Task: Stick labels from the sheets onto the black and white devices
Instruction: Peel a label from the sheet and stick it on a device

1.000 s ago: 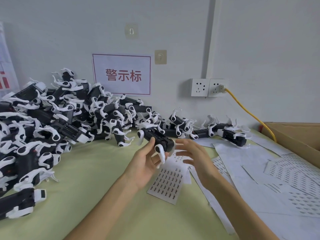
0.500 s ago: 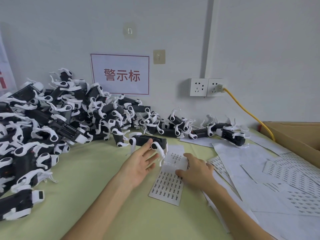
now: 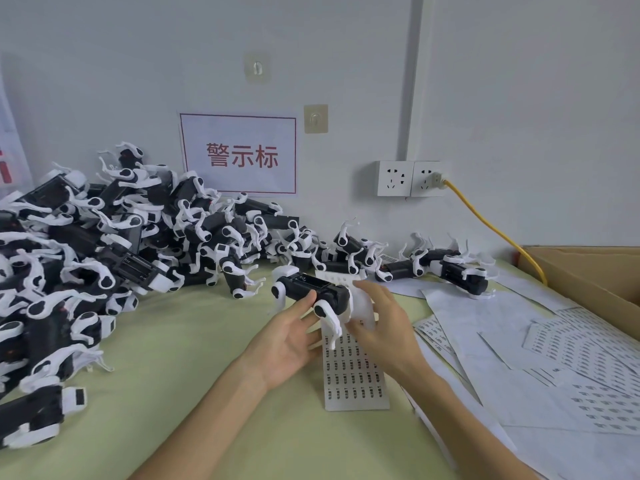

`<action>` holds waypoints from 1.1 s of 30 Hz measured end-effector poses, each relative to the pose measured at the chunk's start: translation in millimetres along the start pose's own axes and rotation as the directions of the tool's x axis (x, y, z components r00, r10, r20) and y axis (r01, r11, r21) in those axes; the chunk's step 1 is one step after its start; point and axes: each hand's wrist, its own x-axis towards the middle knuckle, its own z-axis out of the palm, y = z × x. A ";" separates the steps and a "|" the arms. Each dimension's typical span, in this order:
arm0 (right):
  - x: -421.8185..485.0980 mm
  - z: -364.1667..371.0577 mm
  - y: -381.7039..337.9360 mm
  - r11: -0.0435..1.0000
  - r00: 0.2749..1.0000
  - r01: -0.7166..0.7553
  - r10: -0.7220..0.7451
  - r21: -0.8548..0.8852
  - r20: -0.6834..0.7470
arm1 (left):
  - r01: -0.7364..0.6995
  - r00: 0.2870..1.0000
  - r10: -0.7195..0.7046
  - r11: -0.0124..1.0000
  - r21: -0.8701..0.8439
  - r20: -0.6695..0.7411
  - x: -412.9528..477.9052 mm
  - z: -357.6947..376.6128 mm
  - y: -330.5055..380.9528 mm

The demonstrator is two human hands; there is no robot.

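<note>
wall sign [image 3: 239, 154], sockets [image 3: 394, 178], yellow cable [image 3: 491, 226], cardboard box [image 3: 588, 268]

The tabletop [image 3: 194, 341] is covered in pale green. The device [image 3: 311, 292] is coloured black with white parts, as is the pile [image 3: 104, 254]. The label sheet [image 3: 353, 379] is printed with rows of small black marks on white. The sign [image 3: 239, 133] is bordered and lettered in red. The cable [image 3: 491, 226] is yellow.

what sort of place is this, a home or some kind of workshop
Most likely a small factory assembly bench, not a home: a heap of identical black and white devices against the wall, printed label sheets spread over the table, and a red-bordered sign on the wall.
</note>
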 end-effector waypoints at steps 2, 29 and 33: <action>0.8 -0.4 -0.6 0.996 0.997 0.082 -0.083 -0.024 -0.006 | -0.010 1.000 0.010 0.999 -0.037 0.013 1.2 0.0 -1.1; -0.8 -7.3 -16.1 0.957 0.942 0.222 -0.162 0.187 -0.295 | -0.184 0.959 0.170 0.982 0.042 0.228 -17.2 18.6 3.9; -1.1 -8.8 -15.6 0.955 0.917 0.272 -0.219 0.119 -0.334 | -0.220 0.949 0.205 0.975 0.039 0.239 -16.0 18.7 3.5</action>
